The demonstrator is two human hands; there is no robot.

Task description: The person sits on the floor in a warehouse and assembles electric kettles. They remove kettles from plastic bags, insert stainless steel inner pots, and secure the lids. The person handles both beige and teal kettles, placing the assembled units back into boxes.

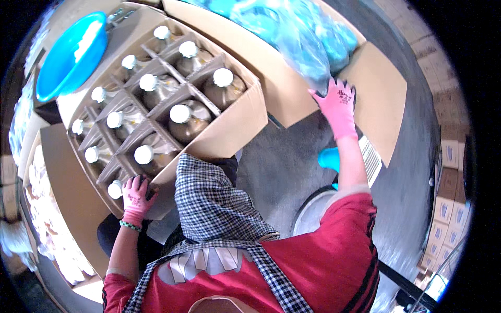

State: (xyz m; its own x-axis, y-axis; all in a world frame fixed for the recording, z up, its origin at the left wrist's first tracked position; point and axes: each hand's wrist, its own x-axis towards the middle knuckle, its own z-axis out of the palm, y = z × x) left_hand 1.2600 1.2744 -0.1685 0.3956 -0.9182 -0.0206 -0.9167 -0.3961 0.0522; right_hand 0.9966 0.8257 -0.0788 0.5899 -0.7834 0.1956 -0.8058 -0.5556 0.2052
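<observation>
Pink-and-black gloves cover both hands. My left hand [136,199] rests at the near rim of a cardboard carton [229,130], fingers apart, beside the white cap of the nearest bottle [115,189]. Inside the carton, several round clear bottles [190,125] with white caps stand upright between cardboard dividers [162,112]. On the right, my right hand [338,104] reaches out with spread fingers at the lower end of a clear plastic bag [305,47], next to blue caps or similar blue pieces. Whether its fingertips touch the bag I cannot tell.
A blue basin [73,57] sits at the carton's far left. Another open box [68,203] with white items stands at the left. An open carton flap [381,88] extends beyond my right hand. Stacked boxes [443,219] line the far right. A round pale stool-like top [313,211] is below my right arm.
</observation>
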